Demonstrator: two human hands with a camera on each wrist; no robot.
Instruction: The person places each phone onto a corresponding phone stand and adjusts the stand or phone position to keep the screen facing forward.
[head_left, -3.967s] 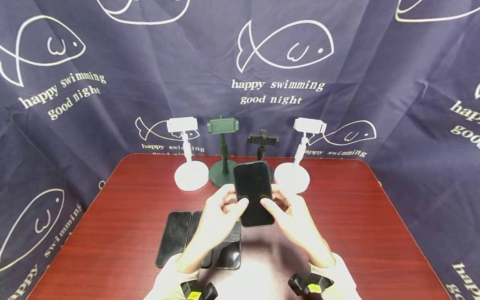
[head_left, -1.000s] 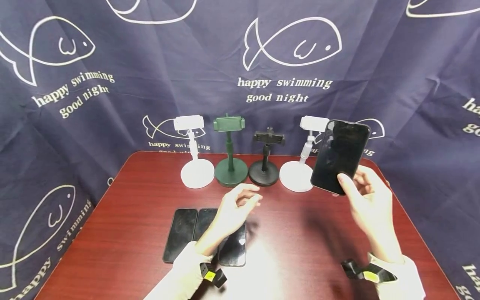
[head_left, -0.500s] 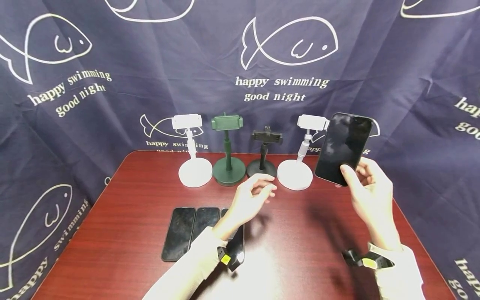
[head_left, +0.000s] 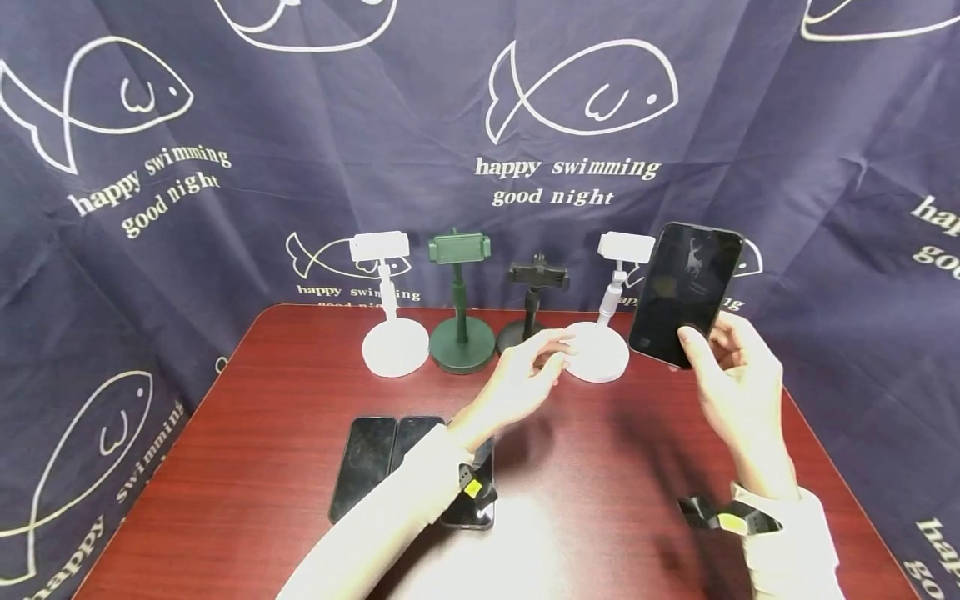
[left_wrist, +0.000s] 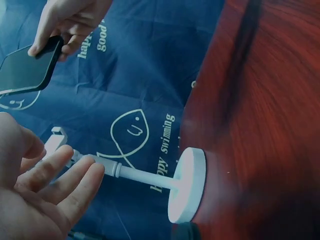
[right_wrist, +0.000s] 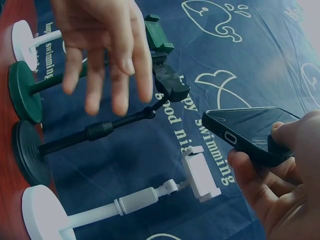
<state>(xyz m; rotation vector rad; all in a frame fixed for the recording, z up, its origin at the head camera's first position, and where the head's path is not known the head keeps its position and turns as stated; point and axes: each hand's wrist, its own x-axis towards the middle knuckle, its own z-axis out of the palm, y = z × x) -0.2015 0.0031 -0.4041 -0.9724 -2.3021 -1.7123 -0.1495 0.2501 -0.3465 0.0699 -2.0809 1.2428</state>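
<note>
My right hand (head_left: 738,387) grips a black smartphone (head_left: 686,292) by its lower end, thumb on the screen, held up at the right. A faint pale deer-like figure shows on its dark screen. Just left of the phone stands a white phone stand (head_left: 609,354) with its clamp at the top. My left hand (head_left: 525,379) reaches toward that stand with fingers loosely bent and nothing in them; in the head view its fingertips overlap the round base. The right wrist view shows the left hand's fingers spread in front of the black phone stand (right_wrist: 100,131).
A green phone stand (head_left: 461,333) and another white phone stand (head_left: 393,346) stand farther left along the table's back edge. Several dark phones (head_left: 363,467) lie side by side on the red table (head_left: 247,433), partly under my left forearm. A dark blue fish-print cloth (head_left: 420,125) hangs behind.
Both hands held the phone at first; the left hand let go and moves right toward the right-hand white stand. The right hand carried the phone right and up, and its screen now shows a figure.
</note>
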